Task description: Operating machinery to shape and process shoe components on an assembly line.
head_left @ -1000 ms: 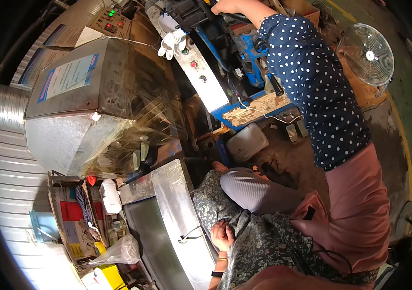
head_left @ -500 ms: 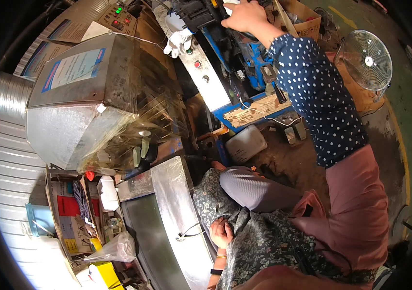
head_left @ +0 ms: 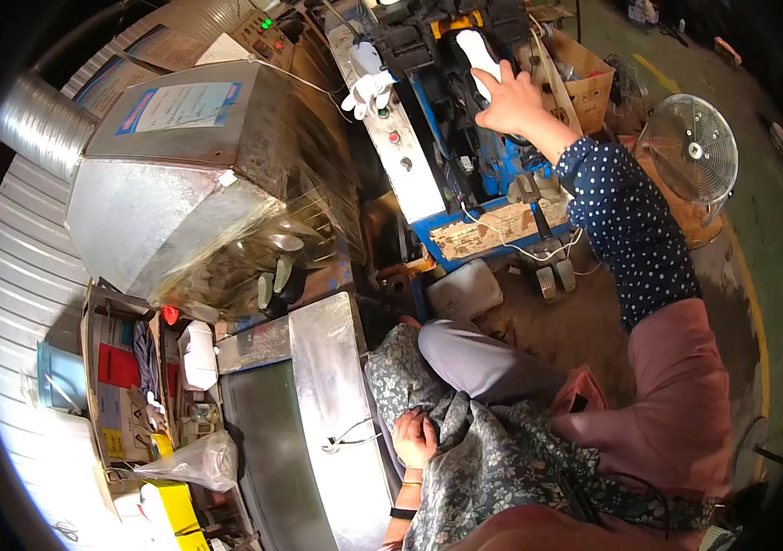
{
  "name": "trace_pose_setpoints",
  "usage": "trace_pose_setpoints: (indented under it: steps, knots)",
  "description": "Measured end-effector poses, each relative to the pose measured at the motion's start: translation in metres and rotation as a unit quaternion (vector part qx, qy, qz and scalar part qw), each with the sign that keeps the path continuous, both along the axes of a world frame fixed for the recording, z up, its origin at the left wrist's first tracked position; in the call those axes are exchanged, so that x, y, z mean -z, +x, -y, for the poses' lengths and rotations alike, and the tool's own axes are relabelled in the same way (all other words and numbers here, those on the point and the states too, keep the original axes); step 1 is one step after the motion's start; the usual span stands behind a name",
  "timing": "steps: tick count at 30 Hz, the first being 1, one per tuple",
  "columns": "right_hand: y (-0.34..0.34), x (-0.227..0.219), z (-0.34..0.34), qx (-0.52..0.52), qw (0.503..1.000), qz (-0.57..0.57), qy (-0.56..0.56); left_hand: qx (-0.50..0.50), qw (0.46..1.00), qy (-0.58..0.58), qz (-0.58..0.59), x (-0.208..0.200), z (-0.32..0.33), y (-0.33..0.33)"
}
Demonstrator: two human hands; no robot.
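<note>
My right arm, in a navy polka-dot sleeve cover, reaches out to a blue-and-black machine (head_left: pixel 492 138). My right hand (head_left: pixel 512 103) has its fingers spread over a long white piece (head_left: pixel 476 57), narrow and rounded, lying in the machine. The fingertips touch or nearly touch its near end; its kind is unclear. My left hand (head_left: pixel 415 439) rests on my lap against the dark floral apron (head_left: pixel 474 468), fingers curled in. Whatever lies under those fingers is hidden. Beside the left hand is a pale metal ledge (head_left: pixel 341 404) with a thin tie on it.
A control panel (head_left: pixel 400 165) with buttons, a white glove (head_left: pixel 371 90) on it, flanks the machine. A metal hood (head_left: pixel 180 129) with clear plastic flaps stands left. Foot pedals (head_left: pixel 555 278), a fan (head_left: pixel 692 150) and a cardboard box (head_left: pixel 584 83) lie right. Boxes (head_left: pixel 125 386) fill the lower left.
The view has shifted, so more of the machine and the white piece shows. My right hand now appears lower, its fingers more spread at the piece's near end. My left hand stays on my lap.
</note>
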State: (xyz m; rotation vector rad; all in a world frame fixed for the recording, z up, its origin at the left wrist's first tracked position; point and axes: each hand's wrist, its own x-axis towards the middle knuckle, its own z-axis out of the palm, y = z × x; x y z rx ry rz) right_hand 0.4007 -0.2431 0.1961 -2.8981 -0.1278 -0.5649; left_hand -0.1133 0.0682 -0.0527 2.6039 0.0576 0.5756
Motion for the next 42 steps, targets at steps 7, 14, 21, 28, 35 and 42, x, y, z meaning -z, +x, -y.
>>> trace_pose_setpoints:
  steps: [7, 14, 21, 28, 35, 42]
  knots:
    - [-0.006, 0.009, -0.001, -0.007, 0.999, 0.024, 0.043, -0.005, 1.0, -0.005, 0.016, 0.002, 0.001, -0.003]
    - [-0.042, -0.006, 0.016, -0.09, 0.988, 0.091, 0.082, 0.019, 0.994, -0.111, -0.002, -0.011, -0.008, -0.003]
    - [-0.176, 0.024, -0.005, -0.438, 0.802, 0.083, 0.397, 0.011, 0.895, -0.441, -0.068, -0.096, 0.001, 0.067]
    - [-0.335, 0.083, -0.088, -0.617, 0.654, -0.148, 0.412, 0.038, 0.645, -0.762, 0.045, -0.138, 0.012, 0.09]
    - [-0.333, 0.142, -0.093, -0.536, 0.415, -0.713, 0.178, 0.089, 0.888, -0.23, -0.388, -0.118, 0.031, 0.019]
    - [-0.323, 0.137, -0.093, -0.376, 0.414, -0.721, 0.41, -0.042, 0.948, -0.287, -0.128, -0.067, -0.114, 0.023]
